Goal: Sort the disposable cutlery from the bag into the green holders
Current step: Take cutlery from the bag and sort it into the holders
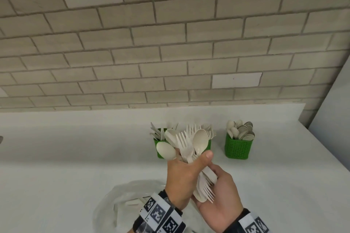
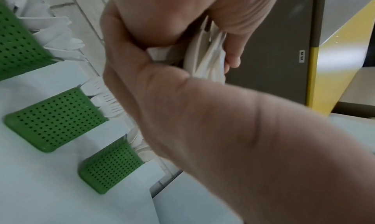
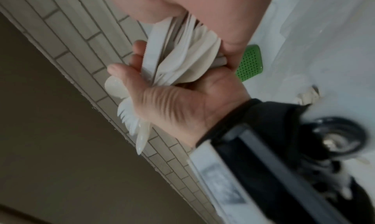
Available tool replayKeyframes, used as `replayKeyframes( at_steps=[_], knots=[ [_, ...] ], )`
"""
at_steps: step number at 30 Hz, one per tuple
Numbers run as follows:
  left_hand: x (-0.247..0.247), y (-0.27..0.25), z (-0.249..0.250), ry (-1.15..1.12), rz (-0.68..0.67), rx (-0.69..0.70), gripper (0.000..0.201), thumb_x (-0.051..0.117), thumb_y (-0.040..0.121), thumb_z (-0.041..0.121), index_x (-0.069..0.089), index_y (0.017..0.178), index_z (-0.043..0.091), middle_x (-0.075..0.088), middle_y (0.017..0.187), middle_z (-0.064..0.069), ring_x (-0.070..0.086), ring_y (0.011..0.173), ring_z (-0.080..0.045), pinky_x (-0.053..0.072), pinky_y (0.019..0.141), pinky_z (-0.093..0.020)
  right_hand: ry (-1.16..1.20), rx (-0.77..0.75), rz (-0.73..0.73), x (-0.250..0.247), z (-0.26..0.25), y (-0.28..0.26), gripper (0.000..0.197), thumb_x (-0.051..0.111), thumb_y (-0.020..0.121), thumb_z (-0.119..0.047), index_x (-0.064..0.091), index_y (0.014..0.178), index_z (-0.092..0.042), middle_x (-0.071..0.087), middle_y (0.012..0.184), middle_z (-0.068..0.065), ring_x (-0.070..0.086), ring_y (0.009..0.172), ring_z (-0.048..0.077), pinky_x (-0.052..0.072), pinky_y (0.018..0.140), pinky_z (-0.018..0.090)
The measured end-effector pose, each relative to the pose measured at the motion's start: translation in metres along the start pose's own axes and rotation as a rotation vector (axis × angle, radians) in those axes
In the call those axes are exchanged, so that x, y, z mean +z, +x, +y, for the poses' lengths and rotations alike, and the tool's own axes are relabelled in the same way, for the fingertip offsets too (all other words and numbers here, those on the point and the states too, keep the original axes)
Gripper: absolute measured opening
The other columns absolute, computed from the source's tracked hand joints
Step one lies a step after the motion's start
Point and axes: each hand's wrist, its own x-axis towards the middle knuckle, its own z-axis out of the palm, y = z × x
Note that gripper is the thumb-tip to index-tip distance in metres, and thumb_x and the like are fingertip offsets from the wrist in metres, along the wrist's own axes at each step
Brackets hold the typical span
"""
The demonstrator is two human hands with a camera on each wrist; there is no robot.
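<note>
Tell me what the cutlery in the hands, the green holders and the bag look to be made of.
Cutlery: cream, matte, thin moulded pieces; probably plastic or a plant-fibre composite, cannot tell which.
Green holders: stiff moulded plastic by the look, with walls pierced by a regular grid of holes and a dull sheen.
Bag: thin translucent plastic film, crinkled and slightly glossy.

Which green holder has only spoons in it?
The rightmost green holder, standing apart near the counter's right end: only rounded spoon bowls show above its rim. The others show knives and fork tines.

Left hand (image 1: 181, 178), raised before the body, fingers and thumb curled around a cutlery bundle (image 1: 189, 149). Right hand (image 1: 217, 195), palm up just beneath, cups the bundle's lower ends. Both wrists wear marker bands.
</note>
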Motion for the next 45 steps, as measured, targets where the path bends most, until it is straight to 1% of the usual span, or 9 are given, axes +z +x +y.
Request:
replayKeyframes(
  at_steps=[4,8,10,13,18,26,30,33,45],
  knots=[
    [-0.001,0.007,0.008,-0.052,-0.021,-0.055,0.034,0.074,0.082,0.031,0.059,0.069,0.004,0.052,0.056,-0.014,0.053,0.053,-0.024,0.05,0.065,-0.04,-0.082,-0.051,0.0,-0.008,0.004,-0.003,0.04,0.046,0.098,-0.026,0.058,0.126,0.0,0.066,0.122,0.021,0.062,0.116,0.033,0.04,0.108,0.052],
    [-0.014,0.011,0.021,-0.284,-0.071,-0.138,0.023,0.066,0.087,0.026,0.052,0.079,0.01,0.038,0.059,-0.004,0.044,0.05,-0.018,0.049,0.06,-0.036,-0.73,-0.375,0.08,-0.015,-0.013,-0.017,0.022,0.047,0.101,-0.019,0.065,0.103,-0.007,0.072,0.096,0.017,0.069,0.082,0.028,0.054,0.077,0.046],
    [-0.021,0.012,0.022,-0.375,-0.085,-0.163,0.026,0.069,0.085,0.026,0.049,0.081,0.011,0.035,0.062,-0.002,0.042,0.052,-0.015,0.05,0.063,-0.035,-1.001,-0.527,0.04,-0.02,-0.02,-0.028,0.012,0.055,0.096,-0.011,0.066,0.094,-0.016,0.07,0.085,0.012,0.068,0.074,0.024,0.055,0.069,0.04],
    [-0.025,0.011,0.022,-0.472,-0.111,-0.164,0.04,0.083,0.075,0.03,0.048,0.084,0.014,0.035,0.063,0.0,0.043,0.055,-0.013,0.052,0.07,-0.034,-1.269,-0.508,-0.013,-0.022,-0.022,-0.043,0.017,0.067,0.088,-0.014,0.064,0.076,-0.025,0.067,0.072,0.01,0.065,0.064,0.023,0.055,0.062,0.033],
    [-0.024,0.005,0.016,-0.459,-0.087,-0.116,0.053,0.093,0.061,0.033,0.062,0.097,0.01,0.046,0.063,-0.001,0.051,0.062,-0.015,0.053,0.085,-0.041,-1.202,-0.313,-0.005,-0.013,-0.006,-0.046,0.021,0.076,0.081,-0.019,0.063,0.076,-0.003,0.068,0.065,0.018,0.063,0.054,0.024,0.053,0.053,0.036],
    [-0.028,0.005,0.013,-0.461,-0.031,-0.115,0.044,0.088,0.066,0.039,0.054,0.076,0.014,0.04,0.064,-0.002,0.049,0.057,-0.016,0.053,0.081,-0.041,-1.074,-0.249,0.042,-0.008,0.0,-0.037,0.021,0.077,0.08,-0.011,0.062,0.074,0.002,0.064,0.061,0.02,0.057,0.05,0.027,0.048,0.046,0.032],
    [-0.031,0.007,0.017,-0.498,0.023,-0.142,0.03,0.07,0.086,0.033,0.05,0.076,0.014,0.04,0.063,-0.001,0.048,0.056,-0.015,0.054,0.079,-0.039,-1.011,-0.183,0.02,-0.009,0.0,-0.036,0.022,0.073,0.084,-0.01,0.061,0.078,0.008,0.062,0.062,0.022,0.055,0.051,0.028,0.048,0.047,0.033],
    [-0.034,0.011,0.026,-0.525,0.057,-0.154,0.023,0.061,0.09,0.029,0.05,0.075,0.015,0.04,0.061,0.0,0.048,0.054,-0.014,0.053,0.081,-0.038,-0.985,-0.14,0.011,-0.011,-0.002,-0.036,0.02,0.069,0.086,-0.007,0.059,0.079,0.009,0.061,0.064,0.023,0.055,0.054,0.029,0.047,0.048,0.034],
    [-0.034,0.001,0.02,-0.41,-0.043,-0.174,0.029,0.068,0.089,0.027,0.053,0.068,0.012,0.045,0.061,-0.004,0.056,0.062,-0.019,0.055,0.082,-0.04,-1.053,-0.225,0.043,-0.013,0.003,-0.037,0.025,0.073,0.084,-0.013,0.063,0.077,0.009,0.067,0.064,0.024,0.055,0.047,0.028,0.042,0.044,0.029]
  ],
)
